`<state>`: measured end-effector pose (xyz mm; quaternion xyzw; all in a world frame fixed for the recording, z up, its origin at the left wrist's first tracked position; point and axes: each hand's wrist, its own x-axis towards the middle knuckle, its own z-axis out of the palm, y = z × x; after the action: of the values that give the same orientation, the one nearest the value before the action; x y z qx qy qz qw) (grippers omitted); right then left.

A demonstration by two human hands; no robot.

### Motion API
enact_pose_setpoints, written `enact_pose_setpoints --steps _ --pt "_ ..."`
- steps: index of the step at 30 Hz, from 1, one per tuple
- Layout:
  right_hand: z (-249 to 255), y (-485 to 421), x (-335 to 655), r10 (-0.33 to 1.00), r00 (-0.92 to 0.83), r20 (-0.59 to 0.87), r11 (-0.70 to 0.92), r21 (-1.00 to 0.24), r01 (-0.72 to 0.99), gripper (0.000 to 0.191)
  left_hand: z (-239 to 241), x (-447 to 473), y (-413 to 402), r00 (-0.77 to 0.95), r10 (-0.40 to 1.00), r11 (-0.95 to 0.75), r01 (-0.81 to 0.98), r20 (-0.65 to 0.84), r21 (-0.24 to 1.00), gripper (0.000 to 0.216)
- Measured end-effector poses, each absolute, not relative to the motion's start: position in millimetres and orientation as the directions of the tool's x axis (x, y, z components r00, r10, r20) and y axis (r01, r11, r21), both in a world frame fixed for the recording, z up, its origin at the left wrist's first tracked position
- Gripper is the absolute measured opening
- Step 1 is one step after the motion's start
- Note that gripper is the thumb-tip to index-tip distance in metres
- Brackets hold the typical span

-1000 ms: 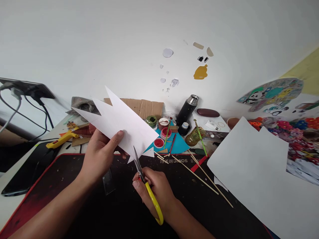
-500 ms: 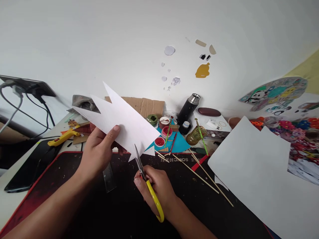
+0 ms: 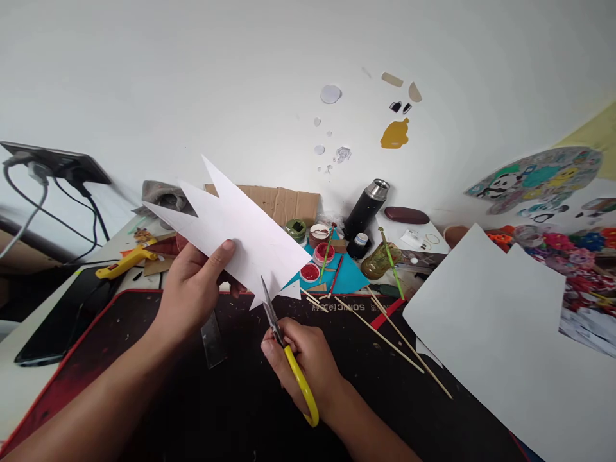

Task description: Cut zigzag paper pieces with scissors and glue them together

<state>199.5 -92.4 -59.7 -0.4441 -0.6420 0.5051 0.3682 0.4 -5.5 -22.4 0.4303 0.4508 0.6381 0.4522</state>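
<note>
Pinched between thumb and fingers of my left hand (image 3: 195,282) is a sheet of white paper (image 3: 255,237), held up above the mat. Its upper left side is cut into long pointed spikes. My right hand (image 3: 308,356) grips a pair of scissors (image 3: 298,382) with yellow handles, its fingers in the loops. The metal blades look nearly closed and point up and left, at the paper's lower edge near a small pointed flap. Part of the blades lies in front of the paper. The left fingertips are hidden behind the sheet.
A black mat (image 3: 192,417) carries a ruler (image 3: 212,340) and thin wooden sticks (image 3: 385,337). Large white paper (image 3: 500,346) lies at right. Paint jars (image 3: 309,273), a thermos (image 3: 366,208) and a murky jar (image 3: 378,262) stand behind. A yellow glue gun (image 3: 125,262) and a phone (image 3: 58,321) lie left.
The whole view has shifted slightly. The paper, the scissors and both hands keep almost the same positions relative to each other.
</note>
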Motion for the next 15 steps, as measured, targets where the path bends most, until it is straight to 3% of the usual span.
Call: enact_pose_setpoints --steps 15 --pt "-61.0 -91.6 200.4 0.944 -0.327 0.046 0.118 -0.972 0.204 0.022 -25.1 0.2 -4.6 -0.223 0.966 -0.178 -0.191 0.133 0.965 0.032"
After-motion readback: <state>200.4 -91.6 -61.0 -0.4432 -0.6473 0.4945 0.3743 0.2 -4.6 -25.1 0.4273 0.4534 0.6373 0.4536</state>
